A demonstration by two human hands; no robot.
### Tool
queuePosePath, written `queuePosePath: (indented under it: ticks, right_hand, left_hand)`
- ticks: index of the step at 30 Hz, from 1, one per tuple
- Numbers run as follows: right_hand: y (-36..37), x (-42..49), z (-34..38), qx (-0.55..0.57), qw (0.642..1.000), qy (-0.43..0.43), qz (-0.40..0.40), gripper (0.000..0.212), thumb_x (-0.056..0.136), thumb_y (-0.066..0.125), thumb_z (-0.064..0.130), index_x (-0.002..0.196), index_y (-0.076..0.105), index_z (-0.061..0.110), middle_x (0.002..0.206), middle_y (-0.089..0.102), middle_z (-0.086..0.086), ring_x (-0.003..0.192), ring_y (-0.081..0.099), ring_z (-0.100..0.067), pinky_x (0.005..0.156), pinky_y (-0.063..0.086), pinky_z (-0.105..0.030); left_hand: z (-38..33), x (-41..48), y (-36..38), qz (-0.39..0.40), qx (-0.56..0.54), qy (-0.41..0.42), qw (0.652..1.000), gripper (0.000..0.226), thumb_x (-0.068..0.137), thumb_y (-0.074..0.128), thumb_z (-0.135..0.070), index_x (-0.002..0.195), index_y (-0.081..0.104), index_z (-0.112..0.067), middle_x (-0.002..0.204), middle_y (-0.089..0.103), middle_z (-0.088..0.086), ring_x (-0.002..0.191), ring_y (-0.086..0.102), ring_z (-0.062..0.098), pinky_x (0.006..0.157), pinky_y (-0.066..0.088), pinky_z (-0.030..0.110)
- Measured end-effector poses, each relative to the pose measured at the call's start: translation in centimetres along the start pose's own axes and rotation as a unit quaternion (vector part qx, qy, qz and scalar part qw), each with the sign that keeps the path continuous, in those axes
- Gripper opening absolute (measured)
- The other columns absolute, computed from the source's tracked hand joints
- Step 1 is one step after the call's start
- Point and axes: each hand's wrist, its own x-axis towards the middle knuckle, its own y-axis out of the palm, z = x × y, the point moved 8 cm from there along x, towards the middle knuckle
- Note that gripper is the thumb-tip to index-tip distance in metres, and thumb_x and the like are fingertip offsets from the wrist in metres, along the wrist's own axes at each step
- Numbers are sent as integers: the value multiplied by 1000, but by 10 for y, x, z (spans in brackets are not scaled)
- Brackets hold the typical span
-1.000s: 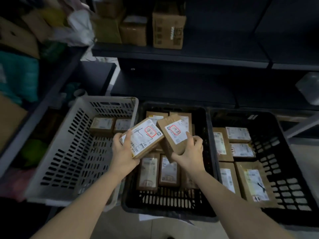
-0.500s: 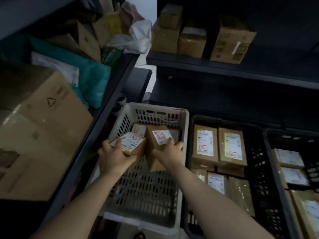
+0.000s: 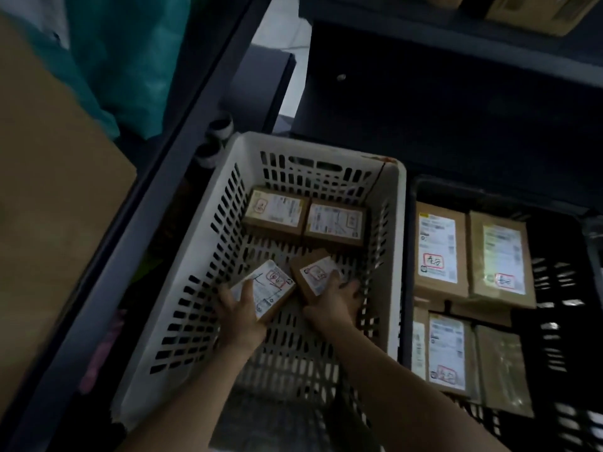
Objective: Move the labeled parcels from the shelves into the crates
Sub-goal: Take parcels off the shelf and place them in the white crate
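**Two small parcels held low in the white crate**

The left hand [image 3: 241, 316] grasps a small brown cardboard parcel [image 3: 266, 288] faced with a white red-stamped label. Its thumb lies across the label and its fingers wrap the near edge. The right hand [image 3: 332, 301] clasps a second brown cardboard parcel [image 3: 313, 272] of much the same build, with fingers curled round its near end. Both parcels sit deep inside the white slotted plastic crate [image 3: 202, 272], tilted and nearly corner to corner. Whether either touches the crate floor cannot be told.

Each box fits in one hand, so they are probably light, and the square edges suggest stiff board that takes a firm squeeze without buckling. The label paper looks smoother than the bare card (a thumb may slide on it), so the surer hold is across two opposite cardboard sides. Nothing shows what is inside, so setting them down flat seems wiser than dropping them.

Both forearms reach forward and down from the lower edge of the view, side by side and angled slightly towards each other, with the wrists below the crate rim. Two more labelled brown boxes [image 3: 277, 210] lie flat, side by side, against the far wall of this crate. There is bare floor between them and the hands. To the right, the black slotted plastic crate [image 3: 554, 321] already holds several flat labelled parcels [image 3: 440, 249].
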Motion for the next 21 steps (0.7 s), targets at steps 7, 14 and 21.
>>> queuePosePath:
  ticks: [7, 14, 21]
  right_hand:
    - [-6, 46, 30, -230, 961, -153, -19, 101, 82, 71, 35, 153, 0, 20, 156, -6, -17, 143, -4, -43, 115, 17, -50]
    - [-3, 85, 39, -342, 926, -160, -9, 104, 81, 68, 48, 153, -4, 29, 157, 5, -23, 145, 0, -41, 115, 4, -58]
    - [16, 89, 64, -300, 929, -214, -8, 103, 81, 71, 23, 152, -4, 36, 147, 19, -16, 137, 17, -43, 107, 20, -68]
  left_hand:
    - [20, 32, 27, 51, 100, 38, 993, 87, 83, 67, -28, 150, 11, -27, 153, 0, 17, 139, 9, 46, 112, 26, 51]
    - [-7, 39, 21, 16, 320, 88, 943, 97, 83, 61, -47, 150, -5, -24, 153, -3, 16, 137, -16, 51, 105, -23, 57]
    - [-2, 47, 16, 19, 306, 70, 949, 107, 72, 62, -62, 150, 0, -24, 141, 25, 16, 129, 26, 37, 112, 13, 53]
